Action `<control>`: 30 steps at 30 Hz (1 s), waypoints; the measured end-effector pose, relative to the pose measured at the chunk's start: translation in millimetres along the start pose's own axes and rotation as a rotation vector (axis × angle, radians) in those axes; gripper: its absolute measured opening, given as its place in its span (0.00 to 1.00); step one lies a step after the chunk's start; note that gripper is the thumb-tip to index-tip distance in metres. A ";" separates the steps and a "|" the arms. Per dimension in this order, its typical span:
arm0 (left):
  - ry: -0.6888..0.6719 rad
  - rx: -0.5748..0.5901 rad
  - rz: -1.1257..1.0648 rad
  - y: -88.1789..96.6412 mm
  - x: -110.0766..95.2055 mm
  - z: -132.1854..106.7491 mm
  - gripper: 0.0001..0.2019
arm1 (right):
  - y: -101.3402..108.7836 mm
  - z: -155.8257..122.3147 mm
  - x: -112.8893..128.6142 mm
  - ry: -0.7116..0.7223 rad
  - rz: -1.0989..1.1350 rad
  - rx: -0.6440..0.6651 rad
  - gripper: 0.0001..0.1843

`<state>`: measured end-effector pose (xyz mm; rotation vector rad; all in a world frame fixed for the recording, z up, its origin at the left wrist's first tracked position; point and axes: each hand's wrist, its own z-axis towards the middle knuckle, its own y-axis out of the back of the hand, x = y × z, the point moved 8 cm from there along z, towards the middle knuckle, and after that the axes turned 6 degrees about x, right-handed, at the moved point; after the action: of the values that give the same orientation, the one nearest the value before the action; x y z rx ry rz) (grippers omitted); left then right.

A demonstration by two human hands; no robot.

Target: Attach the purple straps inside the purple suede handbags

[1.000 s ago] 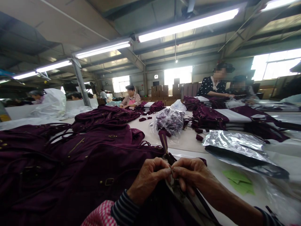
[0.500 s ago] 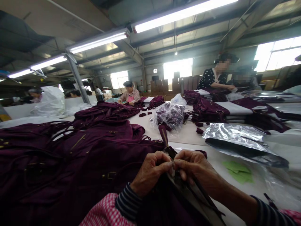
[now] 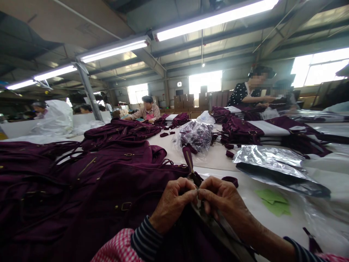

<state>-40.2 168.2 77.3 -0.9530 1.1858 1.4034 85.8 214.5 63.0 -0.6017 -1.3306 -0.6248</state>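
Observation:
My left hand and my right hand meet fingertip to fingertip at the lower middle. Both are pinched on the zipper end of a dark purple bag that lies in front of me. A purple zipper pull tab with a brass slider sticks up just above my fingers. A large heap of the same purple bags spreads out to the left of my hands.
Silver foil bags and green paper slips lie on the white table to the right. A clear plastic sack of purple parts sits beyond my hands. Stacked purple bags and several other workers are at the far side.
My hands stay pinched together on the zipper end with only small finger shifts. The view has tilted slightly, and a small purple loop now shows right of my hands.

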 end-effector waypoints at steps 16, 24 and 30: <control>0.002 0.075 0.068 -2.3 -2.1 -1.1 0.09 | -6.7 -1.4 -9.0 -0.043 0.055 0.059 0.18; -0.201 0.006 0.515 -0.4 -22.6 -7.4 0.05 | 56.2 14.6 46.6 0.044 -0.412 0.048 0.12; -0.527 0.167 1.034 -51.1 -46.1 -40.5 0.12 | 88.9 18.3 29.9 0.004 -0.932 0.347 0.29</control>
<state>16.1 118.8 105.0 0.2556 1.3907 2.1141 140.8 287.4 91.3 0.3494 -1.6454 -1.0972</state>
